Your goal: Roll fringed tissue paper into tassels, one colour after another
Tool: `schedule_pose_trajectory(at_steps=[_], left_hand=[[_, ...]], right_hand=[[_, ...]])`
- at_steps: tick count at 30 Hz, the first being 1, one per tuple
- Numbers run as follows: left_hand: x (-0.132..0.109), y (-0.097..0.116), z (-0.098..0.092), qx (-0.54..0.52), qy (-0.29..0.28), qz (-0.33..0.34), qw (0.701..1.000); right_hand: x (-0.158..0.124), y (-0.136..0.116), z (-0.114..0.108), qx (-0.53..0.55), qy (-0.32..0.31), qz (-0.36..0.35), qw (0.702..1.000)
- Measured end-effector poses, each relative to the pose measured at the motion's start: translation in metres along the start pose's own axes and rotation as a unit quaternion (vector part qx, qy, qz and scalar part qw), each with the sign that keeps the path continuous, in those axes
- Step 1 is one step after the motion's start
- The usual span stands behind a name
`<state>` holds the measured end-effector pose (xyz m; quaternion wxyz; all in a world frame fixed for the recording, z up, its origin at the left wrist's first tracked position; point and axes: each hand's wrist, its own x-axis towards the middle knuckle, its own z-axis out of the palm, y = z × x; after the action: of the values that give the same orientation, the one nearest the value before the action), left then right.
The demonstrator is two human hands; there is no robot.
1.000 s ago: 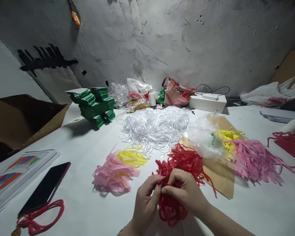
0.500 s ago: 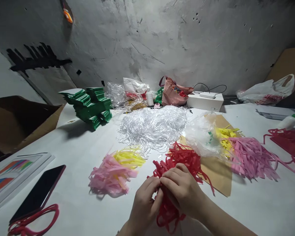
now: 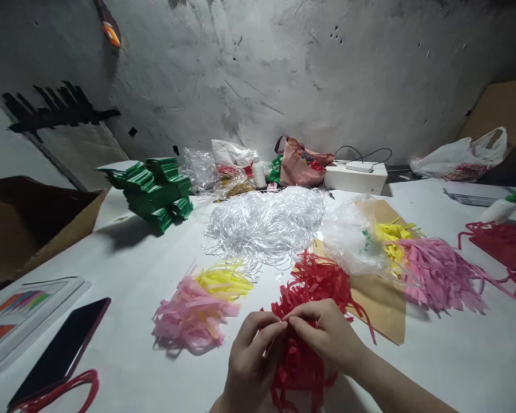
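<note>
Red fringed paper [image 3: 301,364] hangs in loose strips under and between my hands. My left hand [image 3: 251,355] is closed in a pinch at its upper edge, thumb against the index finger. From the other side my right hand [image 3: 327,335] pinches the same spot, and the fingertips of both hands meet there. The exact bit between the fingertips is mostly hidden. Just beyond the hands lies a heap of red paper strips [image 3: 322,281]. To the left is a pink fringe bundle [image 3: 193,318] with yellow strips [image 3: 223,281] at its top.
White stringy strands [image 3: 264,223] lie mid-table, beside a clear plastic bag [image 3: 352,235] on brown card [image 3: 382,304]. Rightward are another pink fringe [image 3: 442,275] and a glue bottle [image 3: 501,207]. Leftward are stacked green paper pieces [image 3: 155,192] and a phone [image 3: 62,350].
My right hand has shifted from lying over the red paper to a thumb-and-finger pinch beside my left fingertips. More of the red fringe shows below the hands. The view has tilted slightly.
</note>
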<state>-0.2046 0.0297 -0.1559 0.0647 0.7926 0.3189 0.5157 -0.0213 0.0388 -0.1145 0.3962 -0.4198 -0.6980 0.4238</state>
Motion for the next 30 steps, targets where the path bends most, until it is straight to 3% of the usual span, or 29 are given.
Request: schedule_pose_trajectory(at_steps=[6, 12, 16, 20, 25, 30], left_hand=[[0.000, 0.000, -0.001, -0.006, 0.005, -0.012, 1.000], [0.003, 0.001, -0.004, 0.022, 0.018, 0.049, 0.998], [0.007, 0.001, -0.004, -0.006, 0.005, 0.080, 0.997], [0.003, -0.003, -0.005, -0.042, 0.018, 0.047, 0.998], [-0.009, -0.009, -0.004, -0.057, 0.131, -0.066, 0.988], [-0.004, -0.006, -0.005, -0.048, 0.307, -0.221, 0.924]], right_hand=[[0.000, -0.001, 0.000, 0.001, -0.001, -0.014, 1.000], [0.003, 0.003, -0.001, -0.044, 0.047, -0.010, 0.998], [0.009, 0.013, -0.008, -0.105, 0.091, -0.002, 0.990], [0.014, 0.026, -0.017, -0.204, 0.108, 0.012, 0.973], [0.021, 0.038, -0.029, -0.265, 0.123, 0.033, 0.956], [0.027, 0.049, -0.039, -0.303, 0.133, 0.058, 0.942]])
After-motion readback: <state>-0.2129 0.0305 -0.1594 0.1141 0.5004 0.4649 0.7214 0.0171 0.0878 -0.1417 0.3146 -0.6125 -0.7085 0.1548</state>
